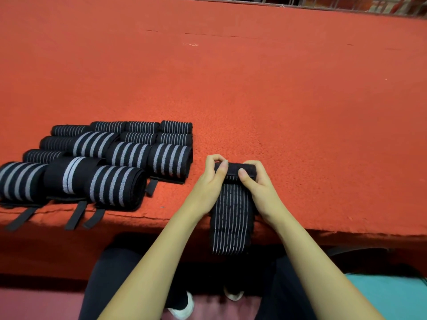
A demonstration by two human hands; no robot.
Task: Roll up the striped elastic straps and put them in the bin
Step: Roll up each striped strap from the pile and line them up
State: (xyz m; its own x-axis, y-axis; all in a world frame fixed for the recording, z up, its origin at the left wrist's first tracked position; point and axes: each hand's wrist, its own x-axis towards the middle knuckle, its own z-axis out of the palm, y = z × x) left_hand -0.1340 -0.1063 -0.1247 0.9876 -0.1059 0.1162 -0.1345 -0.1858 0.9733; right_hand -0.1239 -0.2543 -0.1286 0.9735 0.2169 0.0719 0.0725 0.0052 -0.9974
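L hand (210,181) & R hand (260,184) in pinch grip on part-rolled striped strap (231,215)

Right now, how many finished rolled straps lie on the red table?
14. Back row, four rolled straps; second row, four; third row, three; front edge, three. More may hide behind the bigger ones.

Rolled straps (111,158) lie in rows on the table (288,100), at nine o'clock from the half-rolled strap (231,211). That one sits at the table's six o'clock edge, its tail hanging over, apparently free.
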